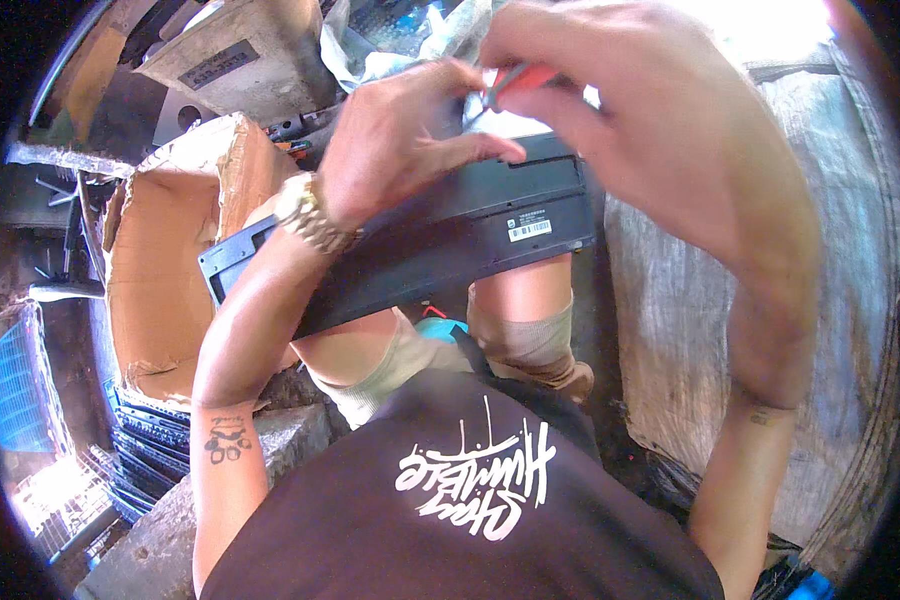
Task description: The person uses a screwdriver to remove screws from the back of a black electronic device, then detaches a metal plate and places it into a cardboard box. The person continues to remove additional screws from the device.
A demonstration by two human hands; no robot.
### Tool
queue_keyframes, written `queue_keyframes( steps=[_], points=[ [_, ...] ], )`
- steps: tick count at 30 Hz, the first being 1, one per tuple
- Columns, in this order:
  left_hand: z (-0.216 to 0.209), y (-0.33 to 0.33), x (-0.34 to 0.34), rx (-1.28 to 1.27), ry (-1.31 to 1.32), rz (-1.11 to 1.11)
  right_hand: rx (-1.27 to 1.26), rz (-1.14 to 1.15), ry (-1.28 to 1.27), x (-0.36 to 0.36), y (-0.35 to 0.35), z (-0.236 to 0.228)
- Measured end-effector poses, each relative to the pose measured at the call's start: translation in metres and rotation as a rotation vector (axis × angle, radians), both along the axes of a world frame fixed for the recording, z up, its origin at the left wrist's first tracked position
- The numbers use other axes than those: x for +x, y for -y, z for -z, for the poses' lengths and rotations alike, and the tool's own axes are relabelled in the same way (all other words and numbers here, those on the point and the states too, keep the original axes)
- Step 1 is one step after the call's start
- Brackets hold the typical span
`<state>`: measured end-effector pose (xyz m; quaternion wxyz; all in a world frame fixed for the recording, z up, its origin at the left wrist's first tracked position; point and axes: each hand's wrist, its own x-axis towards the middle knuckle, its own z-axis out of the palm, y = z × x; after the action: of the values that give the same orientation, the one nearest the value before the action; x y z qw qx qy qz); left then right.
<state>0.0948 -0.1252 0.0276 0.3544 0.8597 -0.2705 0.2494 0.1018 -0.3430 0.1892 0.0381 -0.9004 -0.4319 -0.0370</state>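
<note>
A black keyboard (410, 255) lies underside up across my thighs, its label facing me. My right hand (640, 120) is closed round the red and grey handle of a screwdriver (526, 84), above the keyboard's far edge. The thin shaft slants down and to the left; where its tip ends is blurred. My left hand (395, 140), with a metal watch (312, 212) at the wrist, hovers over the keyboard beside the shaft. Its thumb is stretched out apart from the index finger, and the other fingers are partly hidden. Nothing shows between them.
At my left stands an opened cardboard box (165, 290), with a dirty whitish bin (245, 65) beyond it. A clear plastic bag (355, 50) lies ahead. Dark stacked pieces (150, 455) are at the lower left. A worn grey sheet-like surface (710, 330) runs along my right.
</note>
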Motion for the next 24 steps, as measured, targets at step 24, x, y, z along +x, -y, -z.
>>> queue_keyframes(
  steps=[24],
  points=[
    [0.045, -0.061, 0.025, 0.553, -0.594, -0.168, 1.154, 0.460, 0.085, -0.056, 0.116, 0.145]
  ],
)
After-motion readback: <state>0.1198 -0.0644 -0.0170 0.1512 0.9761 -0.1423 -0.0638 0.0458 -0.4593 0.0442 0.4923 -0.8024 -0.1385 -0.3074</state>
